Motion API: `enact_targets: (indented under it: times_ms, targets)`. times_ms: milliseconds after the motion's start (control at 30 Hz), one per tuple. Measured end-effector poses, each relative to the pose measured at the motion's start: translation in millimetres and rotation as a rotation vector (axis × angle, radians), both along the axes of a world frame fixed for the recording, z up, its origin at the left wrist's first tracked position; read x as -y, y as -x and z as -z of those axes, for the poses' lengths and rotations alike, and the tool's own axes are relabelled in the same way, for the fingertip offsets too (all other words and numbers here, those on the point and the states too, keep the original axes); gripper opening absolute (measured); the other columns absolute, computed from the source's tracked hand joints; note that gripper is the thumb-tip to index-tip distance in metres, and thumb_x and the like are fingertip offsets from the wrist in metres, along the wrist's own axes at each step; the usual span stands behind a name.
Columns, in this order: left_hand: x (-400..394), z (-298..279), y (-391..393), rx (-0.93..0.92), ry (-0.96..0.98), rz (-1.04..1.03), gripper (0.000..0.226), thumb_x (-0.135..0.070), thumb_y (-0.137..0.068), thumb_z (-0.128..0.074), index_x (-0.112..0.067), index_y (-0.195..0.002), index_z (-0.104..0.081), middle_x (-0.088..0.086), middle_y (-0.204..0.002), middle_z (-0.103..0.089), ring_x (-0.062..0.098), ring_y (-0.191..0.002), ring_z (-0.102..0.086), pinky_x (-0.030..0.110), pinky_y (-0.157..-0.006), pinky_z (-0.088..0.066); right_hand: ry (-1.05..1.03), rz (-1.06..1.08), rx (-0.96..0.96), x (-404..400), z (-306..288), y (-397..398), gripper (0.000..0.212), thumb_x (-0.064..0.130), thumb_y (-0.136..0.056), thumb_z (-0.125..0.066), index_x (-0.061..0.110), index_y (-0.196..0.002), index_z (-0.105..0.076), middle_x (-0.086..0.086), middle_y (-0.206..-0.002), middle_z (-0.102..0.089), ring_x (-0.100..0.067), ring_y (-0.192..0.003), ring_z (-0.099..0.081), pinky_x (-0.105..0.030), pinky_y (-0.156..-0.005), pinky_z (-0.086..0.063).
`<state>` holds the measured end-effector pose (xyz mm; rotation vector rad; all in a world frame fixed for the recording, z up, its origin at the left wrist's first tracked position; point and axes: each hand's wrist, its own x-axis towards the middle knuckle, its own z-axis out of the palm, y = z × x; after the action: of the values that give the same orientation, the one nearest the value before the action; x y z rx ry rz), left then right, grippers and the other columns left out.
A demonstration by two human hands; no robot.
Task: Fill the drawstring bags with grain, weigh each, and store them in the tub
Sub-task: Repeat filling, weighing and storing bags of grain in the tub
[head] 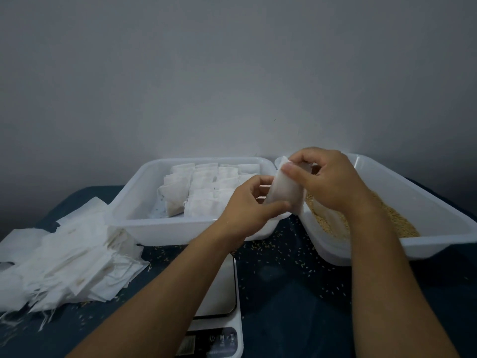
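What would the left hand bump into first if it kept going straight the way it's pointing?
Probably the small white fabric bag that the left hand already pinches; beyond it, the right hand and the white plastic tub of grain. Depth is unclear.

We see our left hand point(251, 202) and right hand point(327, 177) bare, both forearms uncovered to the frame's edge, no sleeves, rings or watch showing.

A white drawstring bag point(284, 192) is held tilted between two tubs — seemingly empty.
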<state>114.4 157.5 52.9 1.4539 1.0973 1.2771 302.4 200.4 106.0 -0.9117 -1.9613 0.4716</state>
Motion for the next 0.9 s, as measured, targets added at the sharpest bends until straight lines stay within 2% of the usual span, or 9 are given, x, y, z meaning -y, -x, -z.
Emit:
enact_targets:
  times_ms: [100,200,333,467,533,633,733,833,900]
  targets:
    - [13,7,11,-0.096,-0.021,-0.019,0.048,-0.016,-0.076,-0.087,-0.029,-0.117,-0.066,-0.006,-0.104,-0.076,0.013,-0.093,-0.075,0.023,-0.076,-0.059,-0.029,-0.051,0.112,11,-8,13,0.006,0.04,-0.093,-0.076,0.034,-0.091,-0.077,0.018,-0.095,-0.072,-0.004,-0.09,-0.067,-0.03,-0.08,-0.055]
    - [27,15,22,-0.088,-0.052,-0.044,0.043,-0.021,-0.079,-0.089,-0.029,-0.116,-0.067,-0.006,-0.104,-0.076,0.013,-0.095,-0.074,0.025,-0.079,-0.06,-0.033,-0.106,0.172,21,-13,26,0.02,0.055,-0.088,-0.074,0.036,-0.095,-0.076,0.021,-0.098,-0.071,-0.002,-0.093,-0.066,-0.027,-0.08,-0.054]
    - [47,22,40,-0.012,-0.092,-0.159,0.045,-0.034,-0.078,-0.092,-0.033,-0.117,-0.068,-0.009,-0.108,-0.077,0.011,-0.1,-0.073,0.027,-0.086,-0.062,-0.008,-0.145,0.095,28,-15,37,0.042,0.068,-0.085,-0.066,0.047,-0.122,-0.065,0.028,-0.115,-0.069,0.003,-0.107,-0.068,-0.02,-0.087,-0.055]
    - [63,26,57,0.04,-0.095,-0.256,0.042,-0.028,-0.081,-0.091,-0.03,-0.116,-0.068,-0.004,-0.104,-0.078,0.019,-0.098,-0.074,0.038,-0.083,-0.064,0.156,-0.124,0.091,33,-4,49,0.054,0.078,-0.08,-0.061,0.05,-0.125,-0.061,0.026,-0.113,-0.072,0.002,-0.104,-0.07,-0.032,-0.091,-0.058]
    - [69,27,64,0.064,-0.104,-0.269,0.041,-0.023,-0.081,-0.091,-0.027,-0.115,-0.069,-0.001,-0.103,-0.078,0.025,-0.098,-0.074,0.043,-0.082,-0.063,0.187,-0.164,0.15,41,11,60,0.037,0.07,-0.086,-0.064,0.048,-0.115,-0.065,0.028,-0.108,-0.073,0.004,-0.1,-0.07,-0.026,-0.088,-0.058]
    - [76,32,74,0.064,-0.105,-0.239,0.044,-0.021,-0.081,-0.091,-0.026,-0.118,-0.067,-0.001,-0.105,-0.078,0.02,-0.098,-0.076,0.04,-0.084,-0.065,0.132,-0.16,0.14,55,36,80,0.009,0.045,-0.096,-0.071,0.036,-0.093,-0.07,0.025,-0.089,-0.072,0.003,-0.082,-0.068,-0.009,-0.069,-0.048]
    - [83,42,88,0.039,-0.09,-0.154,0.049,-0.024,-0.081,-0.09,-0.028,-0.123,-0.064,-0.003,-0.112,-0.077,0.018,-0.102,-0.076,0.033,-0.085,-0.063,0.05,-0.085,0.09,63,54,88,0.023,0.033,-0.098,-0.072,0.029,-0.076,-0.064,0.021,-0.074,-0.066,-0.001,-0.07,-0.062,-0.009,-0.062,-0.043]
    - [90,46,100,0.026,-0.093,-0.133,0.041,-0.041,-0.084,-0.083,-0.032,-0.121,-0.067,-0.004,-0.114,-0.077,0.016,-0.104,-0.076,0.03,-0.086,-0.061,0.08,-0.107,0.046,69,63,88,0.015,0.034,-0.098,-0.071,0.03,-0.083,-0.07,0.016,-0.08,-0.07,-0.005,-0.074,-0.064,-0.01,-0.064,-0.045]
    - [92,49,106,-0.015,-0.119,-0.19,0.023,-0.045,-0.086,-0.078,-0.035,-0.107,-0.072,-0.005,-0.103,-0.078,0.012,-0.096,-0.075,0.026,-0.082,-0.059,0.087,-0.117,0.029,73,71,89,0.012,0.032,-0.098,-0.072,0.03,-0.086,-0.072,0.015,-0.081,-0.071,-0.006,-0.074,-0.065,-0.01,-0.063,-0.046]
